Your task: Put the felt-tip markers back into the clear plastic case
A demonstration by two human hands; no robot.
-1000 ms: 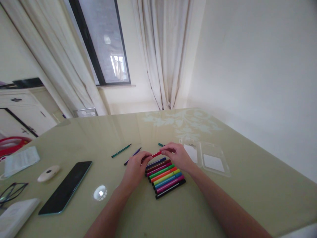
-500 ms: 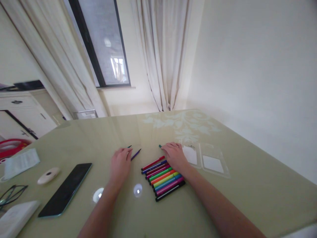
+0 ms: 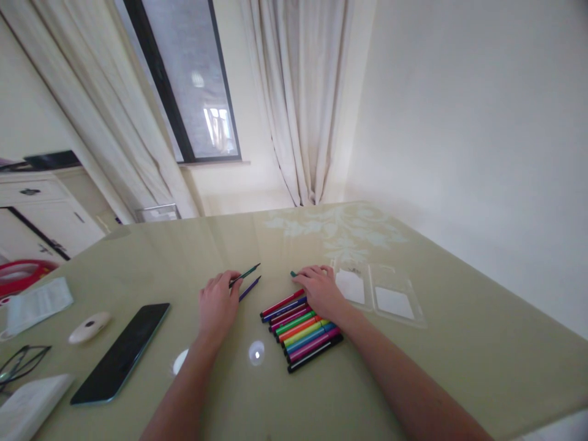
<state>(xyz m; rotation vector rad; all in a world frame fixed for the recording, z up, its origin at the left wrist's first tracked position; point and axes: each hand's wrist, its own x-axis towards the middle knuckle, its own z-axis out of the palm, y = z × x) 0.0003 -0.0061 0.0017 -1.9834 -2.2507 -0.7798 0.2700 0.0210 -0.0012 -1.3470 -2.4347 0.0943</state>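
My left hand [image 3: 218, 305] is closed on a slim dark green pen [image 3: 247, 272], its pointed end aimed to the upper right. Just below, a purple pen [image 3: 250, 288] lies close to the fingertips. My right hand [image 3: 321, 293] has its fingers pinched on a small green piece [image 3: 294, 274]; only its end shows, so I cannot tell whether it is a cap or a whole marker. Under and beside that hand, several coloured markers [image 3: 301, 334] lie side by side in a slanted row, from red to black. The right wrist hides some of their far ends.
An opened clear plastic case [image 3: 417, 309] with white inserts lies right of my right hand. On the left are a phone [image 3: 122, 352], a cream oval object [image 3: 89, 327], a face mask [image 3: 40, 305], glasses [image 3: 25, 362] and a white box [image 3: 34, 404]. A wall borders the table's right side.
My left hand has shifted slightly left, and the dark green pen now shows much more, raised at its fingertips. The green piece in my right hand has moved slightly left.
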